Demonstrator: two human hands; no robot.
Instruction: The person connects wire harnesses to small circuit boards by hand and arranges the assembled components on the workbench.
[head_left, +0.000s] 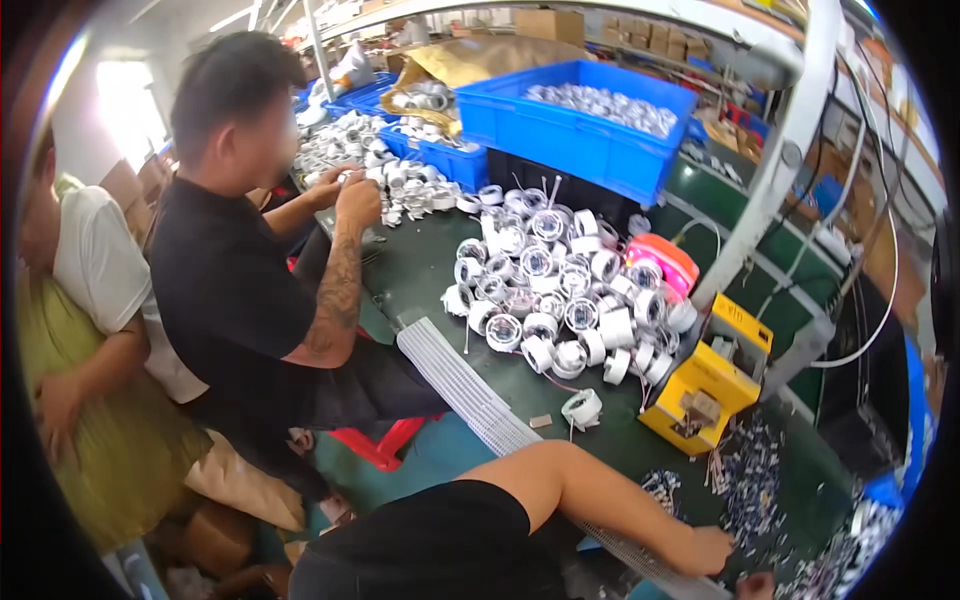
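Observation:
My left arm reaches across to the right from a black sleeve. At its end, my left hand (pixel 708 551) is low over the near edge of the green table, fingers curled in; what they may hold is hidden. Only a small part of my right hand (pixel 757 586) shows at the bottom edge, close by, and its fingers are cut off from view. Just beyond both hands lies a heap of small black, white and blue parts with short wires (pixel 752 485). A smaller cluster of similar parts (pixel 661 488) sits beside my left forearm.
White round housings (pixel 575 285) are piled mid-table. Near them stand a yellow box (pixel 715 385), an orange-red lit object (pixel 662 262) and a blue bin (pixel 560 130). A perforated strip (pixel 465 385) lines the table edge. A co-worker (pixel 235 220) in black sits left, handling a white part.

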